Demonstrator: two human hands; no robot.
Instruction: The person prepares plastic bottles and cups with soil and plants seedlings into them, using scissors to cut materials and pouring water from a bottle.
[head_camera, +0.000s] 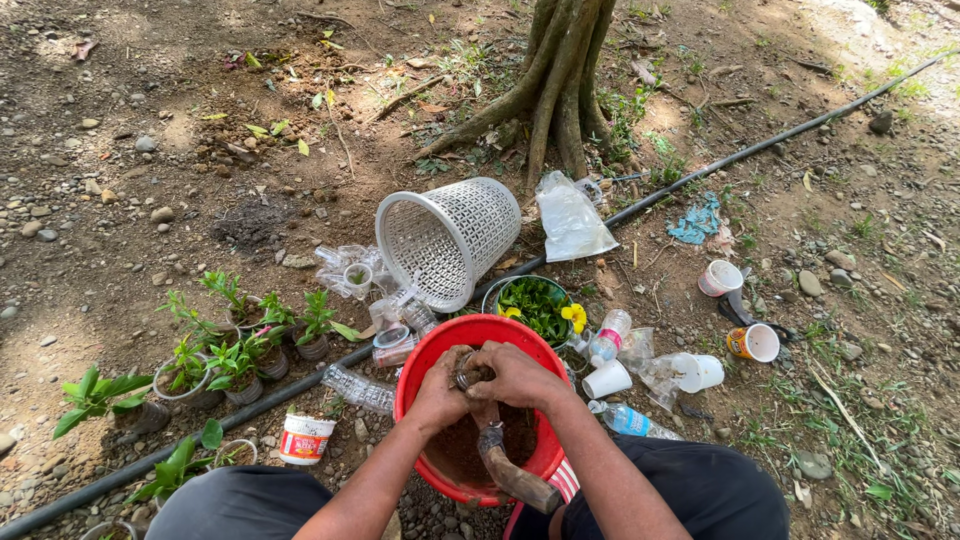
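My left hand (437, 392) and right hand (517, 377) are pressed together, both wrapped tightly around a small, dirt-smeared container (466, 375) of which only a grimy rim shows between my fingers. I hold it just above the soil inside a red plastic basin (420, 350) that sits between my knees. The basin holds dark, loose earth, and a rusty trowel (505, 462) rests in it right under my grip, its worn handle pointing back toward me.

Just right of my hands stand a white paper cup (607, 379) and a clear plastic bottle (608, 337), with a blue-labelled bottle (627, 420) lying nearer me. Just beyond my hands, a round tub (535, 305) holds green leaves and 2 yellow flowers. To the left, a crushed clear bottle (358, 389) lies by a black hose (250, 408), next to a white printed cup (304, 438) and several small pots of green seedlings (235, 345).

Farther ahead, a white lattice basket (455, 235) lies tipped on its side, empty, with a clear plastic bag (570, 220) beside it. Well off to the right sit 2 more cups (752, 342). A tree trunk (560, 70) rises at the far end.
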